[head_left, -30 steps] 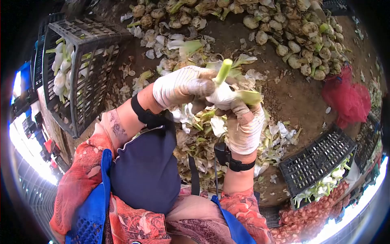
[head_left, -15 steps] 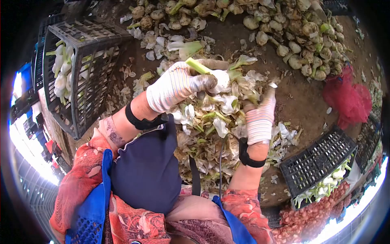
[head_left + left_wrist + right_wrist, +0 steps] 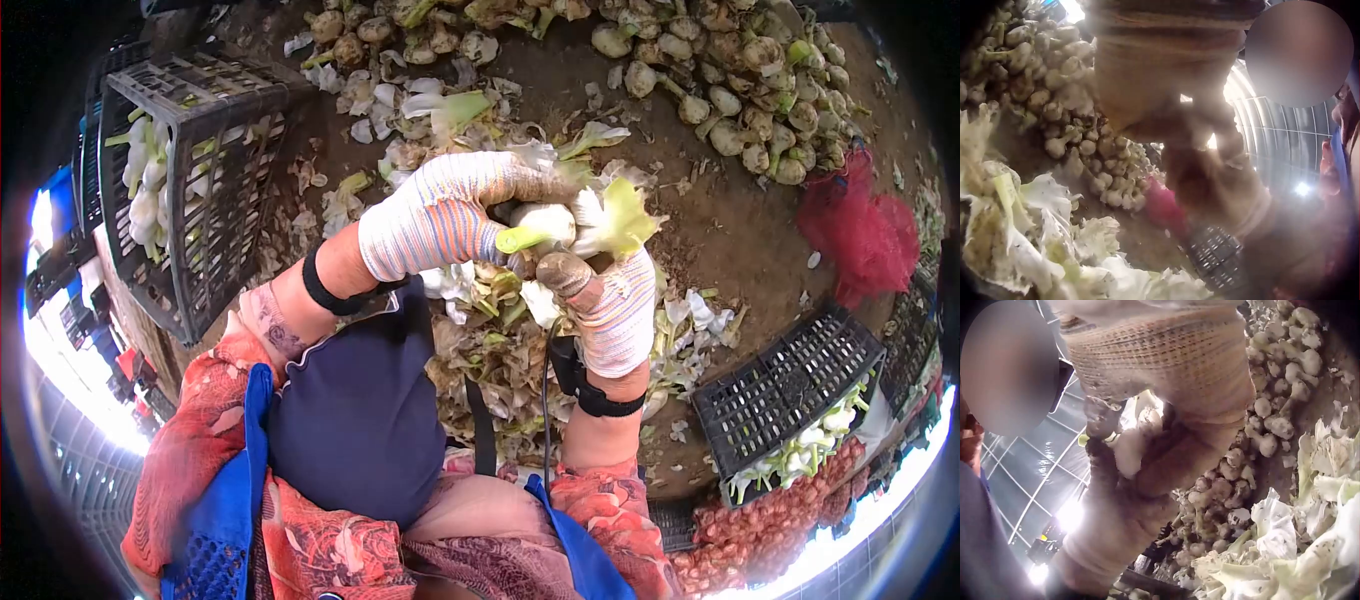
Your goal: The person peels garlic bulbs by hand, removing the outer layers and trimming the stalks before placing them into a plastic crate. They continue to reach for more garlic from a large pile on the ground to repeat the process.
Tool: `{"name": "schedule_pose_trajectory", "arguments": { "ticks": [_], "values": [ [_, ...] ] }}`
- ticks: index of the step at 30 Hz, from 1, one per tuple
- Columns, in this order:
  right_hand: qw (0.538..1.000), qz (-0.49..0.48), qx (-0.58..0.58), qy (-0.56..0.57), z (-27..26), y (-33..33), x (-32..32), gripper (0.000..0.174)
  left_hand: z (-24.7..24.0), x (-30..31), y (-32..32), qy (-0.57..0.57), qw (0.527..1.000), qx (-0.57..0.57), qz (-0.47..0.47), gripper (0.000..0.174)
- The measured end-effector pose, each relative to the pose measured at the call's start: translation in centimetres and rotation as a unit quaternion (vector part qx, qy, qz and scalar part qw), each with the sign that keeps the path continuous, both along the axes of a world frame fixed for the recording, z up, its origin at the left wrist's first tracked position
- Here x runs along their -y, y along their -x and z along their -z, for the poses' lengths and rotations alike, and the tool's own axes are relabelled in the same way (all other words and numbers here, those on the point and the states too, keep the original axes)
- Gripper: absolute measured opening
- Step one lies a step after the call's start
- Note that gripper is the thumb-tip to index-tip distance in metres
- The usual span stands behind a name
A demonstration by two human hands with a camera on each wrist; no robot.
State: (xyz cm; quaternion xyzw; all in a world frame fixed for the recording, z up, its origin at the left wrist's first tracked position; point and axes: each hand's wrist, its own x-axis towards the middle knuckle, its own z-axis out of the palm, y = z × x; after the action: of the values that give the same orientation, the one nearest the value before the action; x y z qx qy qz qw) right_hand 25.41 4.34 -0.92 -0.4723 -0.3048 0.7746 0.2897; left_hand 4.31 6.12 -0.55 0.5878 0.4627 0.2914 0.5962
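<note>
White garlic bulb with short green stem [image 3: 546, 222] between hands: left hand [image 3: 458, 208], striped knit glove, curled round it; right hand [image 3: 606, 308], same glove, also curled on it, fingers partly hidden. Pale leafy peelings [image 3: 482, 362] beneath both.

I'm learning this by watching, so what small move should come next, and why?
Probably let the right hand peel off the pale leaf: it flares loosely beside the garlic bulb, within that hand's easy reach, while the left hand grips the bulb and similar husks already lie below.
</note>
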Motion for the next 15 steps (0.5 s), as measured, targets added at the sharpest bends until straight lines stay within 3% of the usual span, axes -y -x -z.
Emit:
{"name": "schedule_pose_trajectory", "arguments": {
  "ticks": [3,5,6,7,8,9,10,11,12,14,15],
  "values": [
    [0.999,0.034,-0.029,0.02,-0.6,-0.1,0.1,0.05,-0.4,-0.2,-0.1,0.04,0.999,0.024,0.011,0.043],
    [1.0,0.018,0.021,0.014,0.1,-0.7,0.4,0.046,-1.2,-0.2,0.1,0.285,0.949,0.13,-0.033,0.045],
    [0.997,0.002,0.071,0.007,0.3,-0.9,0.6,0.041,-0.9,-0.2,0.0,0.285,0.949,0.13,-0.033,0.045],
    [0.991,0.107,-0.037,0.074,0.3,-0.5,0.9,0.033,-0.2,0.0,-0.2,0.195,0.974,0.113,-0.018,0.046],
    [0.991,0.107,-0.036,0.074,0.0,-0.5,1.1,0.033,0.2,0.1,-0.3,0.102,0.99,0.096,-0.004,0.048],
    [0.993,0.104,0.034,0.039,-0.3,-0.6,1.1,0.035,0.5,0.3,-0.3,0.074,0.995,0.072,-0.005,0.052],
    [0.989,0.101,0.105,0.004,-0.8,-0.6,1.1,0.037,0.3,0.1,-0.4,0.074,0.995,0.073,-0.005,0.052],
    [0.984,0.165,0.06,-0.016,-1.7,0.4,1.4,0.04,-0.2,-0.1,-0.7,0.07,0.997,0.037,-0.001,0.053],
    [0.984,0.166,0.06,-0.016,-1.3,1.2,1.7,0.04,-0.4,-0.2,-0.8,0.068,0.998,0.002,0.004,0.055],
    [0.966,0.248,0.02,-0.07,0.2,2.3,2.3,0.044,-0.3,0.0,-0.9,0.042,0.999,0.009,0.009,0.056],
    [0.967,0.14,0.161,-0.137,0.4,2.1,2.7,0.041,-0.1,0.0,-0.9,0.014,1.0,0.016,0.013,0.056]
  ]
}}
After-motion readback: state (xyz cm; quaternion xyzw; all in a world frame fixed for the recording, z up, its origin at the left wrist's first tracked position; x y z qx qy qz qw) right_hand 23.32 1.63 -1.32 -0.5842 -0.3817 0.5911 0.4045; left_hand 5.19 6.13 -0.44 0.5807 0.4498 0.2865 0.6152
